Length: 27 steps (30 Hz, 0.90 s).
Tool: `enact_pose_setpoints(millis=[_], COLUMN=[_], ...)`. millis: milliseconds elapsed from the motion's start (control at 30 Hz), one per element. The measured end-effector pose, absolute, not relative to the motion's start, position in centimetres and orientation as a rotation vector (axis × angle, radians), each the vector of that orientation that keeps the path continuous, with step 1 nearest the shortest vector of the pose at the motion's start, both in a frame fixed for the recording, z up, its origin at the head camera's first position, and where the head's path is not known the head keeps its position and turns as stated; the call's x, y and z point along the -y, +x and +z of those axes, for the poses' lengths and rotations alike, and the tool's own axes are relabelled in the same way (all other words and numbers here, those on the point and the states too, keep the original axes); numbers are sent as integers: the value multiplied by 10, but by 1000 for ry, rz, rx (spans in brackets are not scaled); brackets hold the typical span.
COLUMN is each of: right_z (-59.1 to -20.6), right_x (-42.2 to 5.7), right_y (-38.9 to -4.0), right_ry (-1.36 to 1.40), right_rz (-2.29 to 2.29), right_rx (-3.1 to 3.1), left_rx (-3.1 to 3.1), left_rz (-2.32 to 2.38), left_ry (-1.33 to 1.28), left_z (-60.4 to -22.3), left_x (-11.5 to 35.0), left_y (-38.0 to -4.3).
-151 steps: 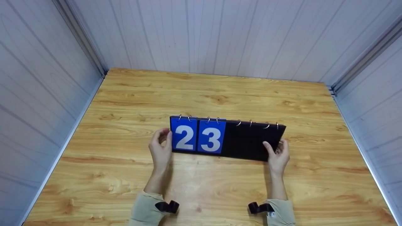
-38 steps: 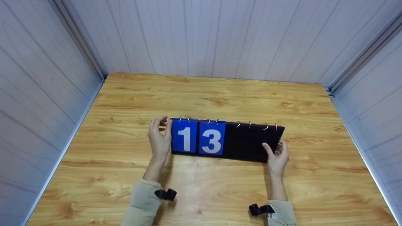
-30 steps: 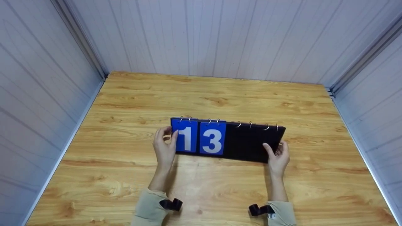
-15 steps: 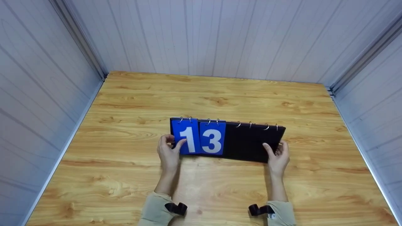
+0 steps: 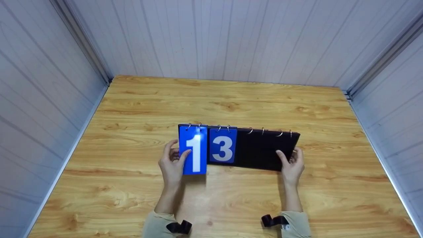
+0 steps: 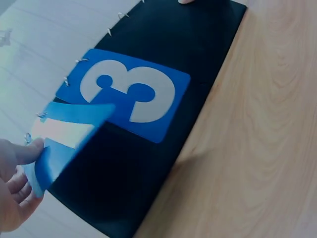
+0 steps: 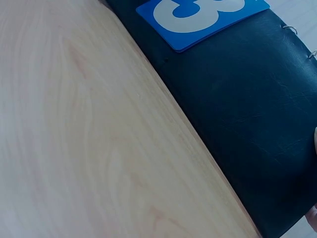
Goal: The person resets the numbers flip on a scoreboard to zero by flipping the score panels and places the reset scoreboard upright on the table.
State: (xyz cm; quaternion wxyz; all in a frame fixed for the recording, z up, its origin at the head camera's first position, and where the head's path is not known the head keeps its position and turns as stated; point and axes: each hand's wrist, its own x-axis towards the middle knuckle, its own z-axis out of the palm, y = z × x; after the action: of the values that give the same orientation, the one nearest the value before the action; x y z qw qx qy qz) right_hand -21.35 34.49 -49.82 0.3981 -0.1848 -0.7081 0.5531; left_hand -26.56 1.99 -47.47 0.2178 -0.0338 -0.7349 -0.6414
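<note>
A black flip scoreboard stands leaning back on the table, with metal rings along its top edge. My left hand pinches the blue card with a white 1 by its left side. That card is swung out from the board, and in the left wrist view the "1" card bends and bare black board shows beneath it. The blue card with a white 3 hangs flat beside it. My right hand grips the board's right end, thumb in front; its other fingers are partly hidden behind.
The wood-grain table extends around the board. Pale panel walls rise at the back and both sides. Black wrist straps sit on both sleeves.
The left digit read 2 five seconds ago and reads 1 from 1.3 seconds ago. Since then my left hand has moved down the 1 card, pinched it and swung it outward. My right hand stays put.
</note>
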Motion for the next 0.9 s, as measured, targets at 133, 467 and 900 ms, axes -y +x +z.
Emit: enact_pose_setpoints(millis=[133,467,900], right_z=[-494,-510,-510], right_x=[-343,-350,-350], right_y=[-212,-218,-218], right_ry=[-471,-521,-520], right_rz=[1407,1372,1354], right_rx=[1798,1800,1827], left_rx=[1907,1596,1525], left_rz=[-1837,-2001,-1732], left_ry=[-284,-686,-719], left_z=[-454,-450,-412], left_x=[-14,-1,-9], left_y=[-253,-269,-325])
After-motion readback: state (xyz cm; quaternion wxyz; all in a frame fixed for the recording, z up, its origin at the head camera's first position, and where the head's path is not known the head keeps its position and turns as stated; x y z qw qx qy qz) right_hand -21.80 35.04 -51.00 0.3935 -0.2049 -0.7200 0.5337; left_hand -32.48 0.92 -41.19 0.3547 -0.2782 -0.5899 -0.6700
